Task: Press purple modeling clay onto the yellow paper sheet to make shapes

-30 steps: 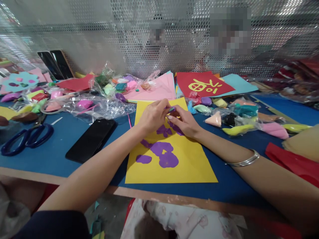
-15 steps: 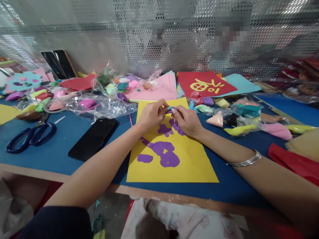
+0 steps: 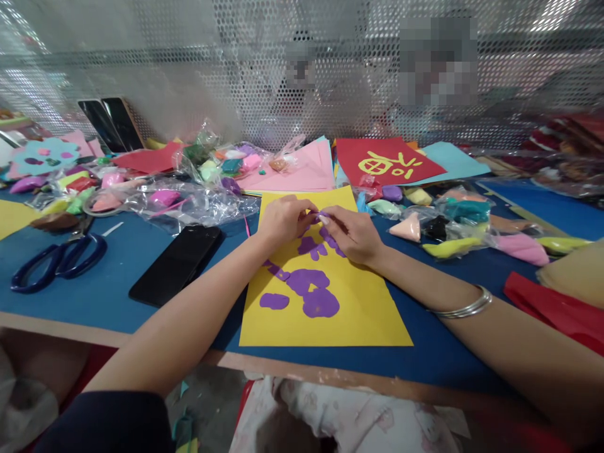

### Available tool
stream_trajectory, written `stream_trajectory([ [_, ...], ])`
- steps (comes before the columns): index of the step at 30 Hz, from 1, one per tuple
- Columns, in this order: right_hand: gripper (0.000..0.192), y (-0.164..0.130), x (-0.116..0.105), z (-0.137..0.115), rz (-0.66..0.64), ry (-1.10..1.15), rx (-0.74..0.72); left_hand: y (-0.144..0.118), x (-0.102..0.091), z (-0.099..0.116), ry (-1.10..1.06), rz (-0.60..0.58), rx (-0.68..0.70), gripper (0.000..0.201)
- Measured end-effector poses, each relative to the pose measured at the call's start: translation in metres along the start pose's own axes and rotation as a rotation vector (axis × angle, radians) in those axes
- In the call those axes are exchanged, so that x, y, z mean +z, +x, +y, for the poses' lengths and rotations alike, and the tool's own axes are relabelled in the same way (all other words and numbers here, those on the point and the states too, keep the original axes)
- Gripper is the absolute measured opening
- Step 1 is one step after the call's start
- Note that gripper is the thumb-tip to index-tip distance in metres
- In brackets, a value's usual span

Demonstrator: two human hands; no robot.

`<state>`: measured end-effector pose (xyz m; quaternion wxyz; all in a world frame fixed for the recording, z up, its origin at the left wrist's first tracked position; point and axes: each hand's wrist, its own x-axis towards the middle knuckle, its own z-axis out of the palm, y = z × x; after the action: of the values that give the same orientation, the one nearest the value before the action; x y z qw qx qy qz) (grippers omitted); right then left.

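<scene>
A blue desk (image 3: 117,277) carries a yellow sheet (image 3: 358,302) with purple clay shapes (image 3: 309,290). Above its far end, left hand (image 3: 283,220) and right hand (image 3: 352,233) pinch a purple clay bit (image 3: 315,218) together.

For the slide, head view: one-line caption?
Both hands, left hand and right hand, pinch purple clay over a yellow sheet bearing purple shapes.

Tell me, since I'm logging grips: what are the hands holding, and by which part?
Both hands, left hand and right hand, pinch a small bit of purple clay between their fingertips, over the yellow paper. Which part cannot be told.
</scene>
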<state>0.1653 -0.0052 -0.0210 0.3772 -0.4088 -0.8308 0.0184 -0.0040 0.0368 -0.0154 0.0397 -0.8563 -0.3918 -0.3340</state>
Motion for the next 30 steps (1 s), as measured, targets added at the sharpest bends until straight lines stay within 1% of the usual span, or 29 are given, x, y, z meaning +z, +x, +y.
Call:
stream_trajectory([
  [5,0.032,0.0007,0.0020,0.0012,0.003,-0.032,0.011,-0.0012,0.0020,-0.0011,-0.011,0.038,0.073,0.019],
  [7,0.032,0.0008,0.0026,0.0012,0.007,-0.033,0.004,-0.0013,0.0019,0.0000,0.009,0.043,0.085,0.021],
  [11,0.032,0.0014,0.0017,0.0023,-0.024,-0.051,0.001,-0.0015,0.0019,0.0028,0.062,0.069,0.115,0.024],
  [15,0.034,0.0033,-0.0004,0.0062,-0.033,-0.004,0.006,-0.0014,0.0020,0.0032,0.071,0.083,0.188,0.024],
  [18,0.034,0.0042,-0.0014,0.0075,-0.062,0.055,-0.003,-0.0013,0.0009,0.0025,0.062,0.078,0.220,0.026],
  [21,0.033,0.0042,-0.0010,0.0060,-0.079,0.068,0.000,-0.0012,-0.0003,0.0023,0.073,0.062,0.227,0.028],
  [26,0.033,0.0030,0.0026,0.0041,-0.021,0.042,0.030,-0.0013,-0.0004,0.0039,0.117,0.024,0.257,0.026],
  [30,0.032,0.0023,0.0051,0.0044,-0.007,0.018,0.061,-0.0011,-0.0023,0.0074,0.151,-0.031,0.213,0.023],
])
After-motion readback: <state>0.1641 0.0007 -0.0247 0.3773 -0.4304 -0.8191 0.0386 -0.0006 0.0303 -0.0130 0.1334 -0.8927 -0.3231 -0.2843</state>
